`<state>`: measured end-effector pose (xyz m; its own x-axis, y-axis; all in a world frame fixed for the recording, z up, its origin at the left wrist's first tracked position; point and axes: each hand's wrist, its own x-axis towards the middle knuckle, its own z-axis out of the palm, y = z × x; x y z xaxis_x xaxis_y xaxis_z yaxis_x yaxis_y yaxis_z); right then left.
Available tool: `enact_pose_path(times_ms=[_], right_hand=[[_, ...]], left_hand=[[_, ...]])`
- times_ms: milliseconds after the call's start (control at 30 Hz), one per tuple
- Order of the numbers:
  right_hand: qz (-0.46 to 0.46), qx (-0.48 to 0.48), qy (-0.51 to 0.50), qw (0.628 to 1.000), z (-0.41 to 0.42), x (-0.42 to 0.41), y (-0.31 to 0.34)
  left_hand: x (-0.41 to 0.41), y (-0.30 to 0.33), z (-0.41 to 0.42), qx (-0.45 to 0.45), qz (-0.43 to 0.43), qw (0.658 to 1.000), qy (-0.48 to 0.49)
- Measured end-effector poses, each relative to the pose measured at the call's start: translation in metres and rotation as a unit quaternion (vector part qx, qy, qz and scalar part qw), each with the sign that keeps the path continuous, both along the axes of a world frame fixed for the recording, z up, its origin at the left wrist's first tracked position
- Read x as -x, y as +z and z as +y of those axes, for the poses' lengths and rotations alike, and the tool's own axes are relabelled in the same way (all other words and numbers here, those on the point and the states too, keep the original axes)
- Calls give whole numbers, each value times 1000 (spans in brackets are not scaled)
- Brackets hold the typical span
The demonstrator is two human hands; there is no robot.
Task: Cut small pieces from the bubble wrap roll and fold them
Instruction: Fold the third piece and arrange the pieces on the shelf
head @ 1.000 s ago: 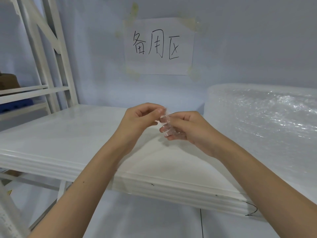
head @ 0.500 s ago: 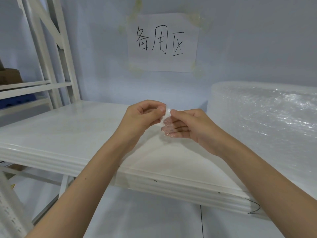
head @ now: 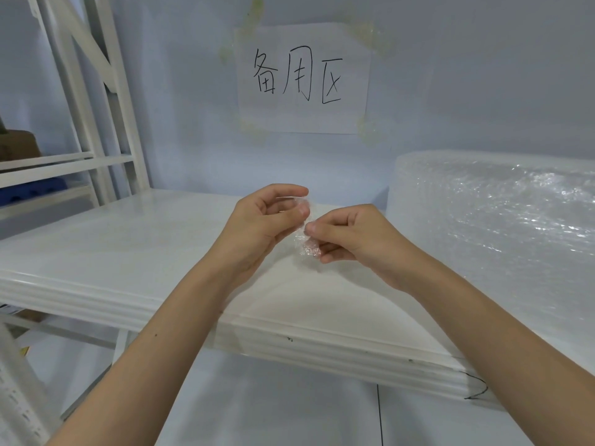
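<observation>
A small clear piece of bubble wrap hangs in the air above the white table, between both hands. My left hand pinches its upper edge with thumb and forefinger. My right hand pinches it lower down, fingers curled round the crumpled part. The big bubble wrap roll lies to the right, just beyond my right hand and apart from it.
A paper sign with handwritten characters is taped to the wall behind. White shelving stands at the left with a brown box on it. The table's moulded front edge runs below my forearms.
The hands have shifted slightly; my left hand's pinch has risen above my right, and the small piece is now stretched more upright between them.
</observation>
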<state>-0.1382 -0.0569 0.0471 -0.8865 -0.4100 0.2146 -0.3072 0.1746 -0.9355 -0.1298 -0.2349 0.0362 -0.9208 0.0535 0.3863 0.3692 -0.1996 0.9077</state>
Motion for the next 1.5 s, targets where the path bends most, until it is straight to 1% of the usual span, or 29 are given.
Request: enact_pose_path(times_ms=[100,333,467,733,1000,1167,1300,1500], right_hand=[[2,1,-1,1000,-1,0,0],[12,-7,-8,1000,-2,-1,0],[8,8,-17,1000,-2,-1,0],[8,1,-16,1000,-3,-1,-1],[20,1,-13,1000,-3,-3,1],[17,33,-24,999,-2,-2,2],[32,21,-25,999,-2,-1,1],[41,17,-33,998,-2,0,-1]], left_hand=[[0,0,0,-5,2,1000,-8],[-1,-2,0,20,22,1000,-10],[0,-3,1,23,18,1000,-11],[2,-6,1,62,28,997,40],[2,-6,1,78,39,995,50],[2,-7,2,87,37,994,51],[3,-8,1,96,39,993,48],[3,-9,1,86,33,995,48]])
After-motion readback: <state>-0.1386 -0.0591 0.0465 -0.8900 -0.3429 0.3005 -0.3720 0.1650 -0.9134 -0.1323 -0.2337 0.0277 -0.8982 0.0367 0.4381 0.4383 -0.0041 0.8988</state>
